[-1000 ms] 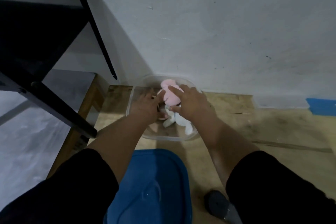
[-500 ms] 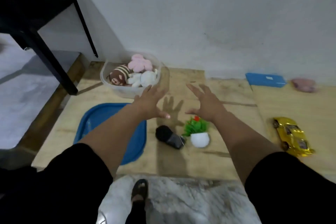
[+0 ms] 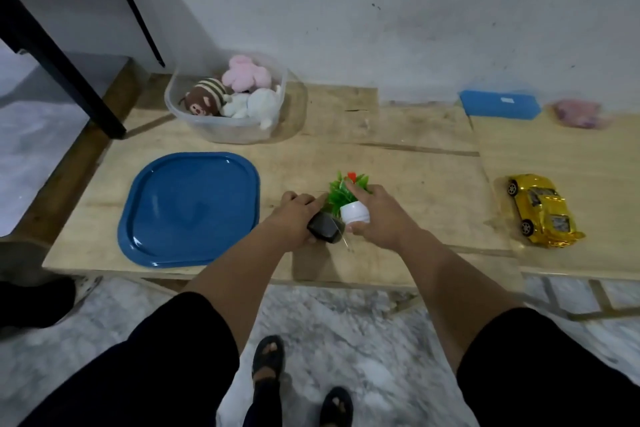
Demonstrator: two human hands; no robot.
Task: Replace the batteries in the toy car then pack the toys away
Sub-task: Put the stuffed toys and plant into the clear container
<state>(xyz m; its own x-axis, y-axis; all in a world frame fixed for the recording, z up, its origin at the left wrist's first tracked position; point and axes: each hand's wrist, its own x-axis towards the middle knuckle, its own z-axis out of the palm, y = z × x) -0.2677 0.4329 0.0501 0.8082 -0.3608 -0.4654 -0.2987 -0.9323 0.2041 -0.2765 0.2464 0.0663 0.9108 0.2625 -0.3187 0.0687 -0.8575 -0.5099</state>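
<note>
My left hand point(image 3: 294, 218) grips a small black toy point(image 3: 323, 232) near the front of the low wooden platform point(image 3: 398, 163). Beside it, my right hand point(image 3: 381, 215) holds a small toy plant in a white pot point(image 3: 353, 212) with green leaves and a red tip. A clear plastic tub point(image 3: 228, 128) at the back left holds a brown striped plush point(image 3: 204, 99), a pink plush point(image 3: 244, 74) and a white plush point(image 3: 254, 104). Its blue lid point(image 3: 188, 208) lies flat in front of it. The yellow toy car point(image 3: 540, 210) sits at the right, away from both hands.
A blue box point(image 3: 498, 104) and a pink item point(image 3: 576, 113) lie by the wall at the back right. A black table leg point(image 3: 69, 69) stands at the left. My sandalled feet point(image 3: 268, 357) are on the marble floor in front of the platform.
Both hands left the tub and the pink plush, drew back toward me with fingers spread, then came down on the black toy and the potted plant. The view pulled back from the tub.
</note>
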